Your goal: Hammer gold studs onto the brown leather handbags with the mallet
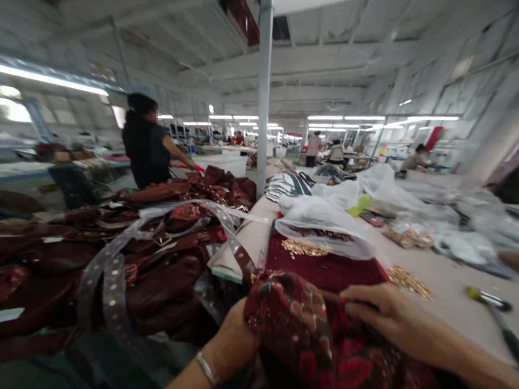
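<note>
1. The patterned fabric (298,329), dark red with flowers and small gold dots, sits bunched at 6 o'clock in the view, at the near edge of the table (450,278), between both hands.
2. The left hand (241,337) comes up from 7 o'clock with the forearm slanting in and a thin bracelet (206,369) on the wrist. The back of the hand presses against the left side of the bunch. Its fingers are buried in the cloth, so I cannot tell how tightly they are closed.
3. The right hand (387,315) reaches in from 4 o'clock, palm down and wrist low. The fingers are curled over the top fold and the thumb points toward 9 o'clock, pinching the fabric.
4. A plain maroon cloth (325,269) lies flat on the table just beyond the bunch, at 12 o'clock from it.
5. Small gold studs (304,248) are heaped on the maroon cloth, and a second heap lies at 2 o'clock from the right hand.
6. A clear plastic bag (324,215) drapes over the far edge of the maroon cloth.
7. A tool with a yellow tip (488,300) rests on the table at 3 o'clock from the right hand, well apart from it.
8. A pile of dark red garments (159,260), crossed by translucent dotted strips (113,273), fills the view at 9 o'clock.
9. A co-worker in black (145,142) stands beyond the pile at 11 o'clock with one arm stretched over it.
</note>
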The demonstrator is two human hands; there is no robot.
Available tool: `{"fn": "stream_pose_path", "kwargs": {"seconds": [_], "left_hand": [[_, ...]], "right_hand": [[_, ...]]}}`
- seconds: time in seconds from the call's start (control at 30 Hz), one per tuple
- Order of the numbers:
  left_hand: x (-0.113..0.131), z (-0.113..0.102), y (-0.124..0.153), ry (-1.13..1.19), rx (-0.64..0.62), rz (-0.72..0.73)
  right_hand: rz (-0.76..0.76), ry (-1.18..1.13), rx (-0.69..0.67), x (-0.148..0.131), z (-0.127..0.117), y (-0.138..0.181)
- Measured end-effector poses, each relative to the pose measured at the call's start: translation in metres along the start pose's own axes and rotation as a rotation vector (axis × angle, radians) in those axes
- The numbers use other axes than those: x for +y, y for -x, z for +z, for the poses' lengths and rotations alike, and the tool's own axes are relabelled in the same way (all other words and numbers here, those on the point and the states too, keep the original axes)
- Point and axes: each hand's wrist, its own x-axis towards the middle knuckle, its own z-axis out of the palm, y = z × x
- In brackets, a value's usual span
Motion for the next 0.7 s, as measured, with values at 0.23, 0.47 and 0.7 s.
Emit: {"fn": "stream_pose_path", "kwargs": {"seconds": [0.23, 0.47, 0.7], "left_hand": [[0.045, -0.037, 0.024, 0.165, -0.211, 0.19], [0.063, -0.015, 0.022, 0.273, -0.142, 0.251], [0.065, -0.02, 0.021, 0.224, -0.117, 0.316]], "right_hand": [[-0.058, 0.655, -0.061, 0.039, -0.023, 0.021], [-0.15, 0.219, -0.177, -0.014, 0.009, 0.024], [-0.441, 0.398, -0.449, -0.026, 0.104, 0.01]]}}
